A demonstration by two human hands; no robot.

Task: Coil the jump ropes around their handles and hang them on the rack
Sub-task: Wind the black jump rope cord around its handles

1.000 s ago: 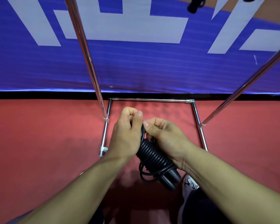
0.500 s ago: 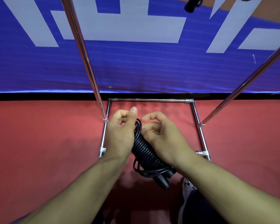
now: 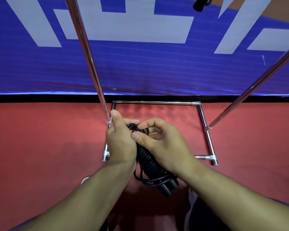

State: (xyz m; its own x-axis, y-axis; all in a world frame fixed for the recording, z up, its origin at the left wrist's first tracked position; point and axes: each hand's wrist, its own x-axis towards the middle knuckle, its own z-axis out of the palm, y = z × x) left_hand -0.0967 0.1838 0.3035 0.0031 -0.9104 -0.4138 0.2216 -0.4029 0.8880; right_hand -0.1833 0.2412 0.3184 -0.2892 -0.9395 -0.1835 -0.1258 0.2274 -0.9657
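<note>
— How far along was it when you looked?

— I judged the coiling nearly done. The jump rope was wound in tight black turns around its handles, whose ends stuck out below both wrists. The left hand was wrapped around the bundle; the right hand pinched the last loop at the top, just past the left thumb. A loose strand drooped under the coil.

— And the hanging?

— Not done. The rack stood just beyond the hands, its base on the red floor. Something dark showed far above the hands; I couldn't tell what it was.

— Any writing?

— Only big white shapes on the blue banner, cropped; I couldn't read them.
</note>
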